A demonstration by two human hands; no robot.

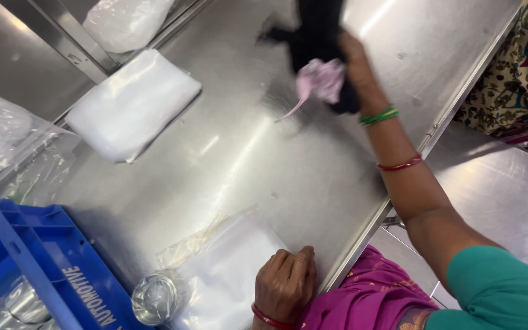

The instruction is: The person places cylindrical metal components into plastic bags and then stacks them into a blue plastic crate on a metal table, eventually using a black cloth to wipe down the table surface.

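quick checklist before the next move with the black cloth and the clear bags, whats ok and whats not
1. Right hand grips the black cloth with a pink piece: ok.
2. Left hand rests on the flat clear bag: ok.
3. Bag's open end: cannot tell.
4. Steel table bare between the hands: ok.
5. Tape roll within reach beside the left hand: ok.
6. Cloth folded: cannot tell, blurred.

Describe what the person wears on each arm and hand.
Both hands are bare, no gloves. The right hand has green bangles at the wrist, a red bangle further up, and a teal short sleeve. The left hand wears one red bangle.
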